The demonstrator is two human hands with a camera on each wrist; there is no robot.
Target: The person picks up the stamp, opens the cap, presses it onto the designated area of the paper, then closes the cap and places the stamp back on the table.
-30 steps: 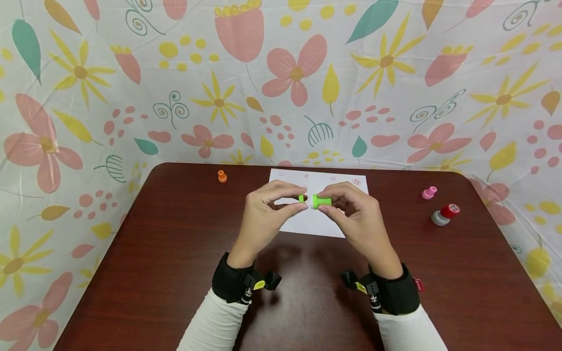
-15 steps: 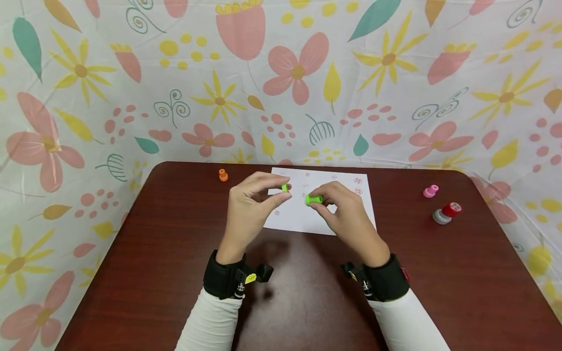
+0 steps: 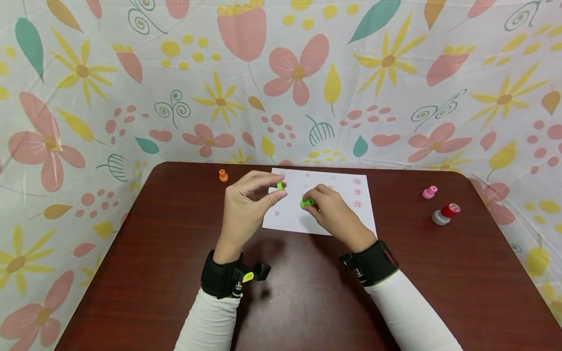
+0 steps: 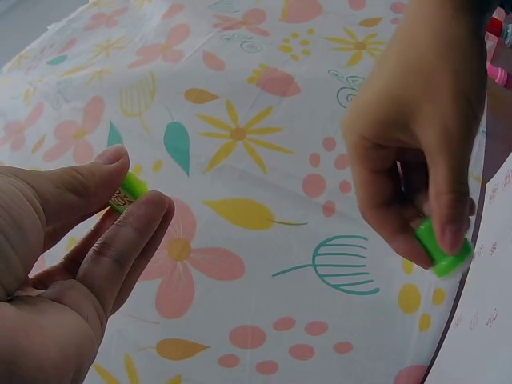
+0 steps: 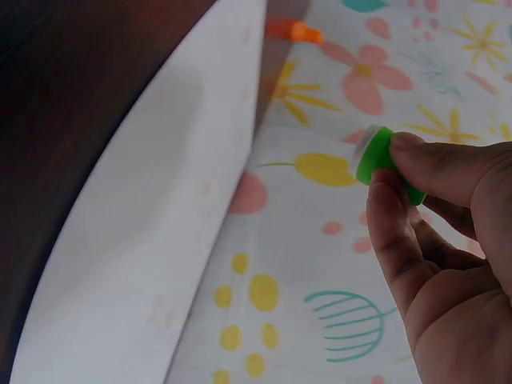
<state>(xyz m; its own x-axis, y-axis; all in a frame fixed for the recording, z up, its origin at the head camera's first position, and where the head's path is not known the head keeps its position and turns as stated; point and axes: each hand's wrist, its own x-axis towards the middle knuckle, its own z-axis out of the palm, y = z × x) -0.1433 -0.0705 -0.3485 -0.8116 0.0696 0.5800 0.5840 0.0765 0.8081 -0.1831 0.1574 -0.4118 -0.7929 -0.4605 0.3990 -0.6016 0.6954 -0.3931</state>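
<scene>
My left hand (image 3: 243, 207) pinches a small green cap (image 3: 280, 185) between thumb and fingers above the paper's left edge. In the left wrist view the cap (image 4: 130, 190) bears a brownish pattern on one face. My right hand (image 3: 337, 214) grips a green stamp (image 3: 307, 203) over the middle of the white paper (image 3: 290, 223). The right wrist view shows the stamp (image 5: 382, 156) with a whitish rim at its uncapped end, tilted between thumb and fingers. Small red stamp prints (image 3: 357, 192) mark the sheet, and my right hand hides part of it.
A small orange stamp (image 3: 223, 175) stands at the back left of the brown table (image 3: 145, 253). To the right are a pink stamp (image 3: 430, 192) and a red-and-grey container (image 3: 445, 214) lying tilted. A floral cloth (image 3: 298, 131) hangs behind the table.
The hands have parted: the left moved left with the cap. The right moved slightly left, turning the stamp from sideways to tilted downward over the paper.
</scene>
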